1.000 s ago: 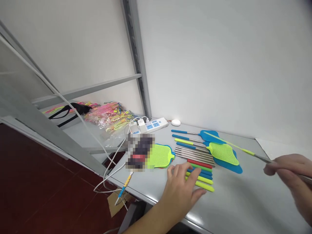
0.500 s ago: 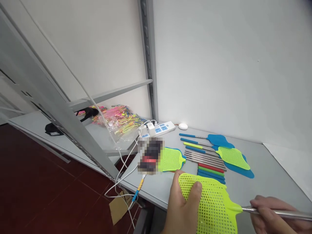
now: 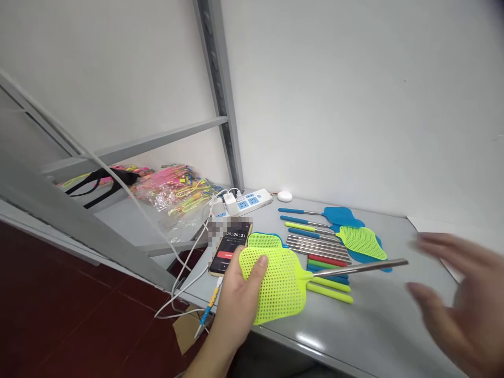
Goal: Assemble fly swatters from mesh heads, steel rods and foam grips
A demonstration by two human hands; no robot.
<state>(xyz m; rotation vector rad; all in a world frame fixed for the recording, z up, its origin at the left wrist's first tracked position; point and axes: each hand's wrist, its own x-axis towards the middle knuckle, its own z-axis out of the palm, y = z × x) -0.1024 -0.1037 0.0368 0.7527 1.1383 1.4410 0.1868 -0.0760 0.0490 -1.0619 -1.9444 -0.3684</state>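
Note:
My left hand (image 3: pixel 242 294) is closed round the perforated head of a lime fly swatter (image 3: pixel 281 281), thumb pressed on top. The swatter's bare metal rod points right, with no coloured grip on its end. Past the rod's tip, my right hand (image 3: pixel 464 299) is open, thumb and fingers spread, blurred and touching nothing. Beneath the rod lie loose coloured grips (image 3: pixel 331 291) in red, green, blue and lime. Behind them are several metal rods (image 3: pixel 315 248). Farther back lie swatters with grips on, some with blue heads (image 3: pixel 340 215), one with a lime head (image 3: pixel 362 240).
A phone (image 3: pixel 232 241) on a charging cable lies left of the swatters. Behind it are a white power strip (image 3: pixel 255 200) and a small white rounded object (image 3: pixel 284 196). Bagged colourful cords (image 3: pixel 177 189) lie beyond the grey metal post (image 3: pixel 220 100). White cables hang off the table edge.
My right hand has let go of the metal rod and opened to the right. My left hand has moved left and up with the swatter. The camera view has shifted.

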